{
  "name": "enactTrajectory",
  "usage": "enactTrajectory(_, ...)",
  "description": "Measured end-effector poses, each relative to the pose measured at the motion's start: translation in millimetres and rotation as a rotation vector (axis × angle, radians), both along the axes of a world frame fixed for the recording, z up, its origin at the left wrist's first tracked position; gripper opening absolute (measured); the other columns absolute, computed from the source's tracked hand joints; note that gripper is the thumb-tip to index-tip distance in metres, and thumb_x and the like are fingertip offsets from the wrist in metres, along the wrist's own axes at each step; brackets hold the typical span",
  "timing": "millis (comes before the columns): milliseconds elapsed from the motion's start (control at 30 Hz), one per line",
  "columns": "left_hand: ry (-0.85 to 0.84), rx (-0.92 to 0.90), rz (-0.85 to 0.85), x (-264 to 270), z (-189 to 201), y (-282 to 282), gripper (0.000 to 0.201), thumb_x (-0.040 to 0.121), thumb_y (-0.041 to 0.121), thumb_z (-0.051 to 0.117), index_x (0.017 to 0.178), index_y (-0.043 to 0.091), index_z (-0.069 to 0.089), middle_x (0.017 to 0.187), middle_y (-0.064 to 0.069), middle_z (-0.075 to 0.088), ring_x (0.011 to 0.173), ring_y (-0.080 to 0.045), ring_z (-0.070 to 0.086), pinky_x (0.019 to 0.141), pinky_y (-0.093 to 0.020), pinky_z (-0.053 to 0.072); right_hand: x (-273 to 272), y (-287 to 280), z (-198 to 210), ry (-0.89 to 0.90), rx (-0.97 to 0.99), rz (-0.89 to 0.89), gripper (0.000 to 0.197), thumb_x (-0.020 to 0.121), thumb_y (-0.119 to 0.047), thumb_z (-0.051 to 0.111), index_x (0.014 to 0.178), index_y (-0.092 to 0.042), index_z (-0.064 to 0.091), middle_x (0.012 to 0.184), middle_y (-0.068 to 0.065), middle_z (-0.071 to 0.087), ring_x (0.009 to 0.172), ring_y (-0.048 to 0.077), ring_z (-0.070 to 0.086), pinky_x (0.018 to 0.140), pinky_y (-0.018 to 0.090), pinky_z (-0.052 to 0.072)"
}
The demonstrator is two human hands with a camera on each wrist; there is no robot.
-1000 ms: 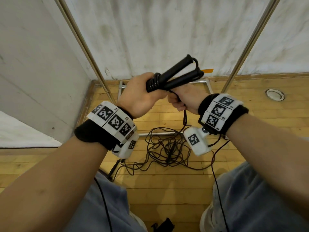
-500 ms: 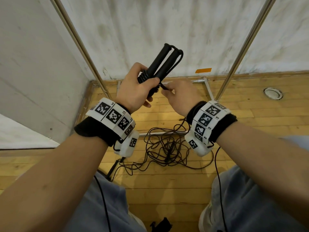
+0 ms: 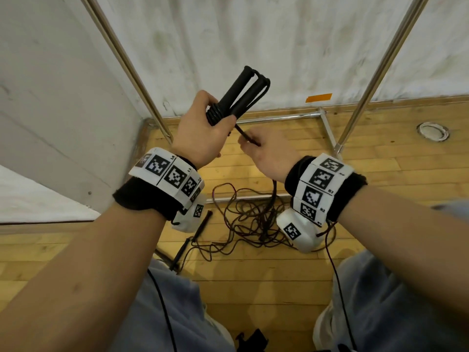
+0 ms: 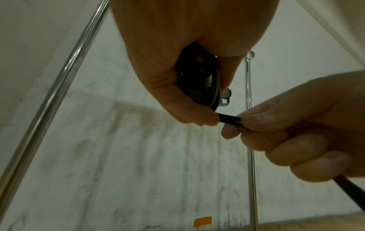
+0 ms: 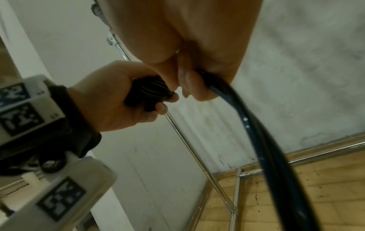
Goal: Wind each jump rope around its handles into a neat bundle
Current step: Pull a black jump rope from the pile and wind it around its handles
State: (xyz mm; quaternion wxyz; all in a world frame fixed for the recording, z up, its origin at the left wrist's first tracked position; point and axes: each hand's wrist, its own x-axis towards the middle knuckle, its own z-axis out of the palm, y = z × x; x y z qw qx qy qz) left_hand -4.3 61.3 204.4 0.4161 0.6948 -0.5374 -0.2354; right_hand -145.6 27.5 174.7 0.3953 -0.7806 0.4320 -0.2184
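Two black handles [image 3: 238, 97] are held side by side, tilted up toward the white wall [image 3: 253, 47], in the left hand [image 3: 200, 133], whose fingers and thumb curl round their lower ends. Several turns of black rope [image 3: 215, 115] are wound tight round the handles just above that grip; in the right-wrist view the coils [image 5: 148, 89] show as ridged bands under the left thumb. From the coils a short stretch of the rope runs to the right hand [image 3: 266, 153], which pinches it between thumb and fingertips [image 4: 254, 123] just beside the left hand. The remaining fingers of the right hand are curled round the rope, which leaves below the palm and hangs toward the floor [image 3: 253, 288].

On the wooden floor, near the person's knees and below both hands, lies a loose tangle of thin dark rope [image 3: 248, 219], with two more dark handles [image 3: 195, 240] at its left edge. Whether the held rope joins this tangle cannot be told.

A metal frame [image 3: 279, 118] stands on the floor along the wall's foot, with slanted poles rising left and right. An orange tape strip [image 3: 318, 97] is fixed low on the wall.
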Motion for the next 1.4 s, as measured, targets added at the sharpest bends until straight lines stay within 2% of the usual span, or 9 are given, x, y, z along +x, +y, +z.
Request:
enactTrajectory(100,-0.165,0.0,-0.006,2.2,-6.8,-0.5,0.025,0.087,0.033,0.06,0.102,0.022,0.043,0.083,-0.003,0.062,0.068,-0.026,0.063,0.06,-0.045,0.057,-1.4,-0.4,0.3,0.02,0.039,0.003,0.02,0.097,-0.021,0.046,0.086,-0.01,0.058,0.062,-0.002,0.047,0.057,0.016,0.045,0.056,0.031,0.036)
enactTrajectory(267,-0.483,0.095,-0.06,4.3,-24.6,-2.9,0.025,0.09,0.033,0.059,0.108,0.025,0.043,0.08,0.011,0.05,0.068,-0.016,0.052,0.048,-0.022,0.033,-11.3,1.5,-7.6,0.112,0.158,0.043,0.029,0.097,-0.03,0.046,0.08,-0.008,0.057,0.063,0.001,0.047,0.059,0.02,0.051,0.058,0.032,0.045)
enactTrajectory(433,-0.658,0.192,-0.035,9.3,-36.7,-5.6,0.027,0.09,0.028,0.06,0.105,0.022,0.039,0.082,0.008,0.048,0.063,-0.017,0.045,0.046,-0.025,0.025,-15.1,1.7,-14.1,0.279,0.017,0.084,0.022,0.096,-0.031,0.046,0.08,-0.017,0.052,0.067,-0.005,0.049,0.061,0.009,0.045,0.051,0.024,0.027)
enactTrajectory(533,-0.678,0.282,-0.086,8.1,-42.1,-10.5,0.024,0.089,0.024,0.059,0.101,0.025,0.039,0.08,0.007,0.049,0.06,-0.013,0.045,0.047,-0.025,0.029,-13.3,3.7,-11.2,0.35,-0.143,0.144,0.019,0.097,-0.029,0.044,0.101,-0.015,0.056,0.08,-0.001,0.053,0.074,0.017,0.052,0.058,0.027,0.03)
enactTrajectory(667,-0.741,0.375,-0.128,4.0,-48.8,-10.6,0.016,0.088,0.03,0.058,0.095,0.03,0.044,0.071,0.01,0.048,0.059,-0.008,0.046,0.047,-0.024,0.03,-13.8,0.0,-2.0,0.416,-0.345,0.167,0.029,0.098,-0.036,0.041,0.109,-0.015,0.058,0.078,-0.004,0.049,0.06,0.007,0.041,0.05,0.022,0.026)
enactTrajectory(933,-0.708,0.428,-0.298,-9.0,-47.0,-7.8,0.022,0.081,0.034,0.067,0.098,0.035,0.054,0.075,0.015,0.054,0.072,-0.012,0.055,0.054,-0.024,0.037,-15.2,-6.2,13.8,0.424,-0.462,0.21,0.024,0.099,-0.037,0.037,0.085,-0.021,0.05,0.077,-0.004,0.05,0.07,0.015,0.047,0.059,0.025,0.029)
enactTrajectory(1067,-0.649,0.278,-0.297,-20.1,-37.7,-6.8,0.029,0.074,0.057,0.068,0.094,0.043,0.051,0.067,0.021,0.048,0.068,-0.009,0.053,0.06,-0.026,0.043,-24.6,-17.5,23.9,0.319,-0.525,0.142,0.03,0.097,-0.039,0.039,0.085,-0.019,0.059,0.077,-0.003,0.054,0.071,0.016,0.048,0.063,0.026,0.032)
enactTrajectory(1200,-0.7,0.22,-0.288,-26.9,-34.8,-4.3,0.028,0.079,0.046,0.059,0.105,0.036,0.057,0.069,0.013,0.059,0.068,-0.013,0.06,0.056,-0.026,0.048,-31.1,-26.6,27.2,0.335,-0.556,0.121,0.032,0.094,-0.043,0.047,0.087,-0.018,0.066,0.077,-0.001,0.06,0.072,0.016,0.049,0.062,0.027,0.037)
enactTrajectory(1400,-0.737,0.214,-0.302,-28.7,-28.1,1.3,0.015,0.077,0.043,0.055,0.086,0.032,0.059,0.064,0.01,0.059,0.06,-0.01,0.056,0.051,-0.027,0.048,-45.8,-44.4,35.3,0.328,-0.404,-0.04,0.05,0.062,-0.071,0.062,0.061,-0.022,0.053,0.06,-0.006,0.051,0.056,0.011,0.047,0.049,0.026,0.032)
